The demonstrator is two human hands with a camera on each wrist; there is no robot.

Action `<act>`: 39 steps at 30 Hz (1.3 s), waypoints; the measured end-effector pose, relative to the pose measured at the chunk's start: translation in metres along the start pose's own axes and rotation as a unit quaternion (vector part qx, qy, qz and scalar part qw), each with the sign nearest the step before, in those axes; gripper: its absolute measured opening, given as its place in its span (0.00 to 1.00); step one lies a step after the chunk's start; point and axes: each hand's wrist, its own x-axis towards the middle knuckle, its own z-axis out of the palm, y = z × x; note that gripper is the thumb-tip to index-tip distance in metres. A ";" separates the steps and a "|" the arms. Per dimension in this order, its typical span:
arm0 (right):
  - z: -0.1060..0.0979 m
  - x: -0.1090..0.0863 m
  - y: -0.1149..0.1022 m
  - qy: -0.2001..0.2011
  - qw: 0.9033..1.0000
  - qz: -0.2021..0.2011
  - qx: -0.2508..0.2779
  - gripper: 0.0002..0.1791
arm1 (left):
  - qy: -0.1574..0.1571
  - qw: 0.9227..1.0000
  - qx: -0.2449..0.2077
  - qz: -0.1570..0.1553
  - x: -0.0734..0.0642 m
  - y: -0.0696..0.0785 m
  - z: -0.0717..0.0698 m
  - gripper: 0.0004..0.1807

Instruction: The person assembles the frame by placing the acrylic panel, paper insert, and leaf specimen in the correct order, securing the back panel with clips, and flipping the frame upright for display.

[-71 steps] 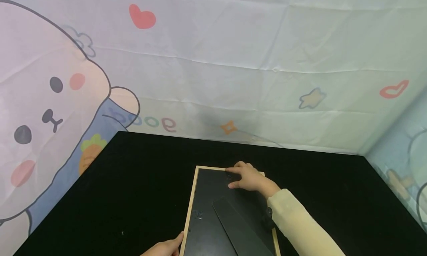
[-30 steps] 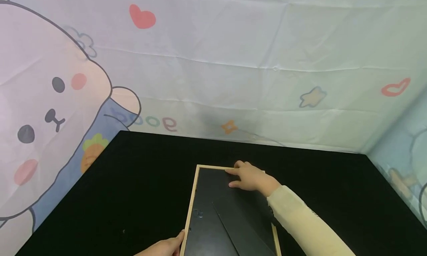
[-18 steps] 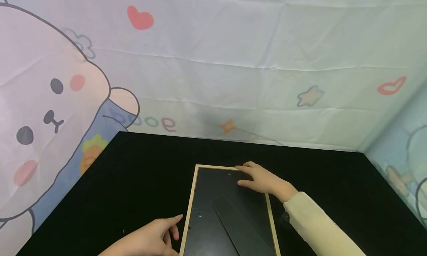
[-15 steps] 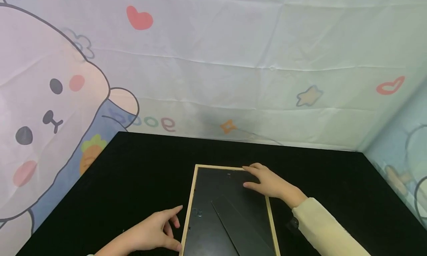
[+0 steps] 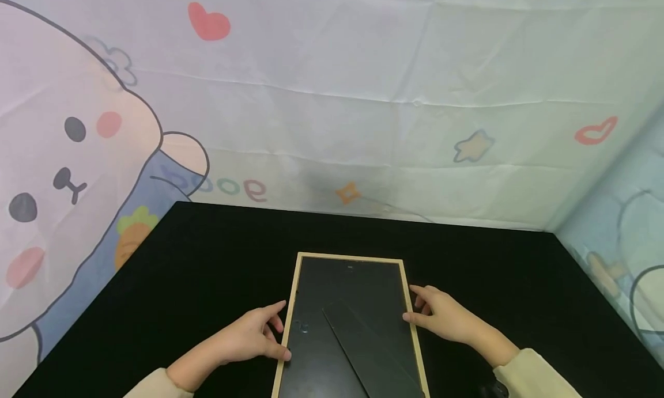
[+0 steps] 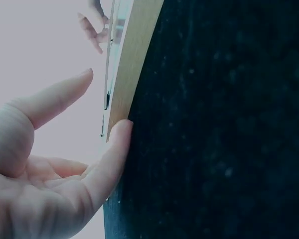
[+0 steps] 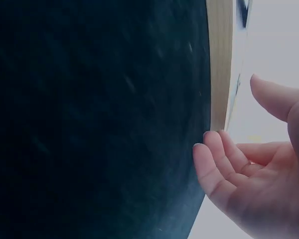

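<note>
A picture frame [image 5: 290, 288] with a pale wooden rim lies back side up, its black backing board [image 5: 363, 283] showing. A flat easel stand [image 5: 358, 340] slants across that board. At the rim's left side is my left hand [image 5: 246, 337], thumb over the edge and fingers spread; in the left wrist view, a fingertip [image 6: 120, 130] meets the wooden side. My right hand [image 5: 448, 314] is at the opposite side, thumb at the rim. The right wrist view shows its thumb held apart and its fingertips [image 7: 204, 154] beside the wood. Neither hand grips the frame.
The frame lies on a black-covered table [image 5: 223, 254]. Behind it hangs a pale printed cloth [image 5: 332, 98] with a cartoon animal at left. A dark round object [image 5: 495, 388] shows by the right sleeve [image 5: 536, 375].
My right hand has left the frame's top edge and moved down to its right side. My left hand has let go low on the left side and moved up along it.
</note>
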 end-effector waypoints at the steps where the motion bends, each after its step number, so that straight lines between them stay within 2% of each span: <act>1: 0.002 -0.003 0.000 -0.004 1.000 0.002 0.009 0.42 | -0.002 1.000 -0.004 -0.003 0.001 0.000 0.000 0.54; 9: 0.013 -0.020 0.001 -0.019 0.997 0.018 0.072 0.40 | 0.004 1.000 0.008 -0.004 0.009 0.000 0.006 0.54; 14: 0.017 -0.025 0.001 -0.013 0.997 0.020 0.079 0.37 | 0.016 1.000 0.020 -0.013 0.008 0.000 0.009 0.52; 19: 0.020 -0.025 0.002 -0.004 0.997 0.001 0.074 0.35 | 0.023 0.999 0.015 -0.023 0.008 -0.001 0.009 0.50; 27: 0.021 -0.023 0.006 -0.005 0.996 -0.043 0.078 0.32 | 0.038 0.999 0.013 0.011 0.005 -0.006 0.010 0.49; 31: 0.021 -0.024 0.004 -0.001 0.995 -0.043 0.092 0.33 | 0.038 0.999 -0.001 0.024 0.003 -0.008 0.010 0.49; 35: 0.021 -0.025 0.000 -0.006 0.989 -0.011 0.150 0.36 | 0.043 0.999 -0.018 0.026 0.000 -0.009 0.009 0.51; 39: 0.021 -0.026 -0.004 -0.013 0.974 0.014 0.228 0.38 | 0.037 0.998 -0.052 0.014 -0.003 -0.007 0.011 0.51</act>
